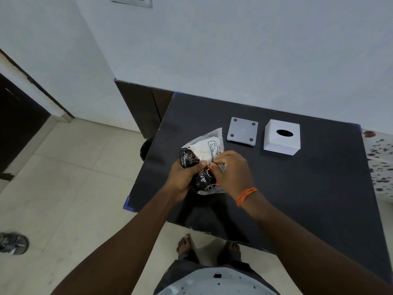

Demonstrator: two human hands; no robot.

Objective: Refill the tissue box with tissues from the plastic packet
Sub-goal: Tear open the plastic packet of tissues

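I hold a plastic packet (pixel 203 149) of white tissues, printed black with white lettering, above the near left part of the black table (pixel 297 188). My left hand (pixel 182 177) grips its lower left side. My right hand (pixel 230 170), an orange thread band on its wrist, pinches the packet's right edge. The white tissue box cover (pixel 281 138), with an oval slot on top, stands at the far right of the table. Its flat grey base plate (pixel 242 132), with four round feet showing, lies just left of the cover.
A white wall runs behind the table. Dark cabinet fronts (pixel 140 107) stand to the left of it. Pale floor tiles (pixel 74 177) lie on the left, with a sandal (pixel 13 243) at the edge. A spotted cloth (pixel 380 165) lies right of the table.
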